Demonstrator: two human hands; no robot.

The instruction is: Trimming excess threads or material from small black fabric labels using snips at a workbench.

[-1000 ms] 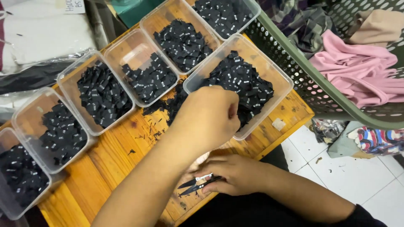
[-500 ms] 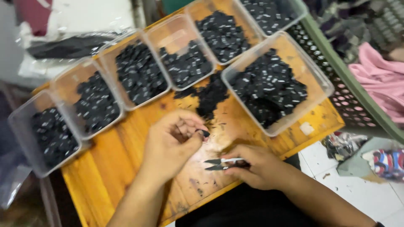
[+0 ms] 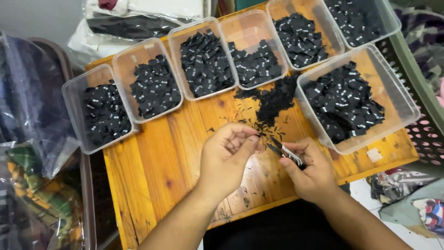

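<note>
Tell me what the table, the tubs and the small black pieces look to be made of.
Table: varnished wood, with orange grain and knots. Tubs: thin clear plastic, contents showing through the walls. Small black pieces: probably woven fabric labels, flat, matte, pale marks.

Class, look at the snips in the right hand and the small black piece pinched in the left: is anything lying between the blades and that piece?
Nothing visible does. The snips in the right hand point straight at the small black piece held at the left hand fingertips, with only bare wooden board beneath the gap.
</note>
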